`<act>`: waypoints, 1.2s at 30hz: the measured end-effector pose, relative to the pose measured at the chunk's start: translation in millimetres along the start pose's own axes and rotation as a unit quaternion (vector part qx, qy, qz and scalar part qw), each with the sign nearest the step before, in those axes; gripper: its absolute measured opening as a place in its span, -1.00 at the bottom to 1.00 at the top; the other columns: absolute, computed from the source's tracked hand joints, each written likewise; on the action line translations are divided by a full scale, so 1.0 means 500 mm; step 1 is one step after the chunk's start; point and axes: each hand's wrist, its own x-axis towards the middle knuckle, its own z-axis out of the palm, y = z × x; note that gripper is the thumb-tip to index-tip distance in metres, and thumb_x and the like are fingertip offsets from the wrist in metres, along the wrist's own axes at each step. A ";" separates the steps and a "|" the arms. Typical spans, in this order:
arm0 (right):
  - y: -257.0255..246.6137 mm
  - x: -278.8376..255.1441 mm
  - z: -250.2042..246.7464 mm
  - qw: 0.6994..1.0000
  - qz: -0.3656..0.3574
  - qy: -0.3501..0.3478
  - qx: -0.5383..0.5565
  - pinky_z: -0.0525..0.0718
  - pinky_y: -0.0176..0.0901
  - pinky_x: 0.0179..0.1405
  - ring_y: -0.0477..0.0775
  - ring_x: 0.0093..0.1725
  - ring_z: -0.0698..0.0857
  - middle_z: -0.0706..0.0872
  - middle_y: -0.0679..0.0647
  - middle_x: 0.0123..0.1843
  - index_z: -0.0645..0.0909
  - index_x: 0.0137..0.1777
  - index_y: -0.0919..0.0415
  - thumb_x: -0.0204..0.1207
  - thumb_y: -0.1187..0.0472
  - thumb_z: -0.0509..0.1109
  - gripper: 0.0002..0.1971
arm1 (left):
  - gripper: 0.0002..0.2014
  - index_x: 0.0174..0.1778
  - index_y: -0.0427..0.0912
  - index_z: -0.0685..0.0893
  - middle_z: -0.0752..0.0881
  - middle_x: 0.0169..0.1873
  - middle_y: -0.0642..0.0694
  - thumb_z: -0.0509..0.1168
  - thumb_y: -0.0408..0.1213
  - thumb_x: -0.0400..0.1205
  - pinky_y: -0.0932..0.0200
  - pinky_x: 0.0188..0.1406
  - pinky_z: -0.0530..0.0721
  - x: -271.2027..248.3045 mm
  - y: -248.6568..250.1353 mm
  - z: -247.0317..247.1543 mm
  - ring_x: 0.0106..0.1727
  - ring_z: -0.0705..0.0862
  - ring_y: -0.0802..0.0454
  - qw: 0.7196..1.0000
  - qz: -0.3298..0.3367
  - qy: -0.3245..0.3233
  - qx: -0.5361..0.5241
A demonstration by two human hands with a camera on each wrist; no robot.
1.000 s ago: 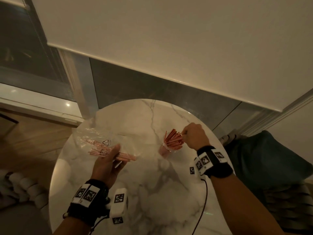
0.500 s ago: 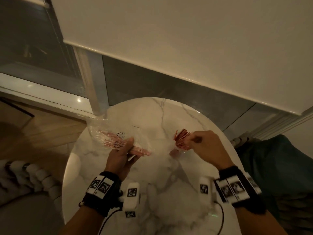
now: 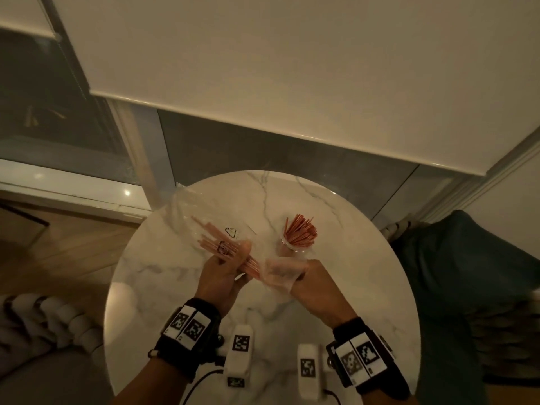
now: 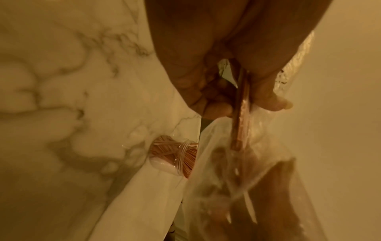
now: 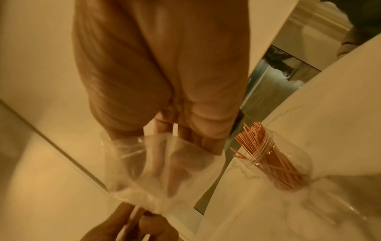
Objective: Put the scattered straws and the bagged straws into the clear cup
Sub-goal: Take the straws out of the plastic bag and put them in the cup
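The thin pink bagged straws (image 3: 225, 247) lie inside a crinkled clear plastic bag (image 3: 204, 220), held in the air over the middle of the round white marble table (image 3: 365, 287). Their long axis slants from the table's far left edge down toward the near right. The left hand (image 3: 225, 273) is clenched around the near part of that bundle, thumb and fingers pinching the straws through the film, as the left wrist view shows. The right hand (image 3: 306, 285) is just beside it, fingers pushed into the bag's open mouth (image 3: 280, 273), loosely curled on the film (whether they have reached any straw ends yet I cannot tell).

The clear plastic cup (image 3: 295, 244) stands just beyond the right hand toward the far right edge, already packed with upright orange-pink straws (image 3: 301, 232). The bundle's near end points at the right hand, and that hand is the closer one to the cup. So the coming move probably falls to the right: draw the straws out along their own axis, then swing them upright over the cup's rim.
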 end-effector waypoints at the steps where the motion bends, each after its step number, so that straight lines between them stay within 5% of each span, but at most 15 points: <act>1: 0.005 -0.003 0.001 1.000 -0.018 -0.001 -0.018 0.76 0.01 0.21 -0.03 0.07 0.83 0.88 -0.02 0.04 0.84 0.12 0.10 0.47 0.31 0.58 -0.76 | -0.66 0.06 -0.27 0.73 0.74 -0.21 -0.13 0.47 -0.15 0.44 0.11 -0.23 0.71 -0.006 -0.003 0.004 -0.22 0.72 0.05 1.000 -0.001 0.001 0.012; 6: 0.014 -0.016 -0.007 0.997 -0.016 0.049 -0.056 0.78 0.05 0.12 -0.02 0.01 0.81 0.86 -0.07 -0.03 0.85 0.00 -0.01 0.49 0.33 0.54 -0.79 | -0.64 0.04 -0.27 0.74 0.74 -0.29 -0.08 0.42 -0.06 0.49 0.13 -0.35 0.63 -0.026 -0.010 0.017 -0.28 0.68 0.06 0.999 -0.021 -0.027 0.034; 9: 0.015 -0.034 -0.010 0.997 0.009 0.076 0.032 0.77 -0.11 -0.06 0.08 0.01 0.81 0.87 -0.02 0.00 0.86 0.02 0.01 0.52 0.23 0.54 -0.86 | -0.72 0.05 -0.27 0.74 0.76 -0.20 -0.12 0.44 -0.20 0.49 0.12 -0.26 0.68 -0.031 -0.005 0.016 -0.25 0.72 0.04 0.998 -0.037 -0.052 0.013; 12: 0.016 -0.048 -0.011 0.997 0.011 0.066 0.047 0.81 -0.02 -0.04 0.15 0.01 0.83 0.87 0.03 0.00 0.86 0.03 0.06 0.51 0.28 0.55 -0.84 | -0.81 0.00 -0.27 0.73 0.77 -0.19 -0.15 0.45 -0.30 0.50 0.17 -0.30 0.69 -0.036 -0.002 0.009 -0.25 0.71 0.03 0.998 -0.031 -0.053 0.031; 20: 0.018 -0.059 -0.012 0.987 0.003 0.161 -0.001 0.82 -0.05 -0.04 -0.10 -0.01 0.81 0.87 -0.19 -0.08 0.87 -0.04 -0.09 0.46 0.48 0.47 -0.61 | -0.96 -0.10 -0.26 0.71 0.78 -0.29 -0.12 0.39 -0.39 0.57 0.27 -0.47 0.68 -0.046 -0.001 -0.002 -0.36 0.72 0.08 0.999 -0.034 -0.019 0.002; 23: 0.016 -0.059 -0.006 0.977 0.007 0.214 0.018 0.82 -0.01 -0.15 -0.04 -0.10 0.79 0.86 -0.12 -0.12 0.83 -0.04 -0.06 0.49 0.45 0.46 -0.66 | -0.96 -0.09 -0.28 0.71 0.75 -0.32 -0.11 0.37 -0.41 0.60 0.29 -0.49 0.68 -0.043 -0.002 0.001 -0.39 0.71 0.09 0.999 -0.034 0.003 -0.012; 29: 0.002 -0.055 -0.008 0.983 0.020 0.182 0.028 0.84 -0.06 -0.18 -0.03 -0.14 0.82 0.86 -0.02 -0.13 0.82 0.03 0.09 0.46 0.45 0.52 -0.73 | -0.95 -0.06 -0.27 0.72 0.75 -0.32 -0.09 0.36 -0.40 0.62 0.30 -0.48 0.68 -0.039 -0.001 -0.005 -0.37 0.70 0.08 0.999 -0.042 0.010 -0.026; 32: 0.006 -0.052 -0.018 0.978 0.009 0.205 0.028 0.72 -0.22 -0.36 -0.11 -0.29 0.75 0.84 -0.02 -0.23 0.83 0.01 0.19 0.48 0.49 0.47 -0.76 | -0.95 -0.07 -0.27 0.72 0.73 -0.30 -0.10 0.38 -0.37 0.60 0.31 -0.48 0.67 -0.035 -0.002 -0.008 -0.37 0.68 0.08 0.998 -0.043 0.015 -0.036; 36: 0.001 -0.050 -0.019 0.980 0.013 0.183 0.078 0.82 -0.13 -0.03 -0.02 0.00 0.82 0.87 0.00 -0.01 0.79 0.17 0.18 0.53 0.41 0.49 -0.75 | -0.95 -0.07 -0.31 0.71 0.73 -0.33 -0.10 0.36 -0.40 0.62 0.31 -0.49 0.69 -0.027 -0.004 -0.012 -0.41 0.71 0.10 0.998 -0.044 0.027 -0.045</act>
